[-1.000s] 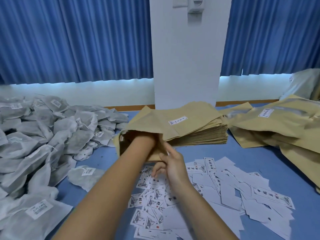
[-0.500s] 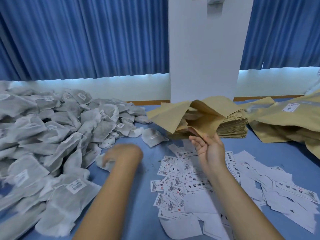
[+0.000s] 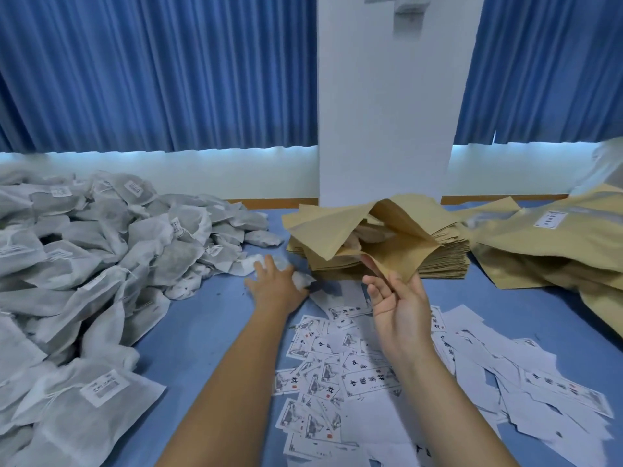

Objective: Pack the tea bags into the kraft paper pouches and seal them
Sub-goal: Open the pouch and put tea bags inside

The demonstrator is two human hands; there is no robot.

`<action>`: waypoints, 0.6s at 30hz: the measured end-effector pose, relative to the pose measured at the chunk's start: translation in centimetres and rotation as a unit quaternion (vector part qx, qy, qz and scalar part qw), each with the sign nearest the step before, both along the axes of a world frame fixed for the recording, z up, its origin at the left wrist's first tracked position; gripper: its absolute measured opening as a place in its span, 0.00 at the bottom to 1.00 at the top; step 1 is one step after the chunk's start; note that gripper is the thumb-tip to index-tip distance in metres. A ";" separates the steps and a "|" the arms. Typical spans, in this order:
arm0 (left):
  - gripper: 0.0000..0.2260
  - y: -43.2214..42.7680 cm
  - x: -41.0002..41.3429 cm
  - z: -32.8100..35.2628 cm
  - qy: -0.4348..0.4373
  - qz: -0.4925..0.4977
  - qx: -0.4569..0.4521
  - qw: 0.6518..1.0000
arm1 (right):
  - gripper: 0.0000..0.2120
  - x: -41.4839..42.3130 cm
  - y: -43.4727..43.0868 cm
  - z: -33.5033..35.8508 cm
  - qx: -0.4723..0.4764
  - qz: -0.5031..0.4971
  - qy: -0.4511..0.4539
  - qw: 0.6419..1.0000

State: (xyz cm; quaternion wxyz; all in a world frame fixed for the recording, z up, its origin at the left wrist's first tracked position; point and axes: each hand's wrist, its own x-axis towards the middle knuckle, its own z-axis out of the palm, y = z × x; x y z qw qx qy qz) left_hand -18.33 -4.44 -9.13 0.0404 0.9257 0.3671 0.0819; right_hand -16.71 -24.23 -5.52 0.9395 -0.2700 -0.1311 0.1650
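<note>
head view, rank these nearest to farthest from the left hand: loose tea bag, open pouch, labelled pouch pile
1. loose tea bag, under the left hand.
2. open pouch, centre, held by the right hand.
3. labelled pouch pile, far right.

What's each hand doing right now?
Left hand: open, fingers spread on a tea bag.
Right hand: pinches the open pouch by its edge.

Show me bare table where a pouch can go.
One bare strip of table runs between the tea bags and the labels. Another lies between labels and labelled pouches. The pouch stack crowds the back.
</note>
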 end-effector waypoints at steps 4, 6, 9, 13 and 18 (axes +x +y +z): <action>0.23 0.6 1.2 -1.1 -0.071 0.025 -0.063 0.995 | 0.18 0.1 -0.1 -0.1 -0.002 0.000 0.005 1.000; 0.20 1.1 0.9 -1.2 -0.088 0.005 -0.020 0.996 | 0.18 -0.1 0.0 0.0 -0.009 0.002 0.007 1.000; 0.10 1.3 -0.7 -1.0 -0.261 0.007 -0.078 0.962 | 0.18 -0.1 0.1 0.1 -0.024 -0.001 0.001 1.000; 0.08 0.4 -4.0 2.9 -0.580 0.090 -0.158 0.794 | 0.17 -0.4 0.3 0.0 -0.072 -0.018 -0.012 0.997; 0.07 -6.6 -8.4 10.2 -0.715 -0.210 -0.055 0.665 | 0.15 -1.1 0.4 0.2 -0.116 -0.019 -0.023 0.993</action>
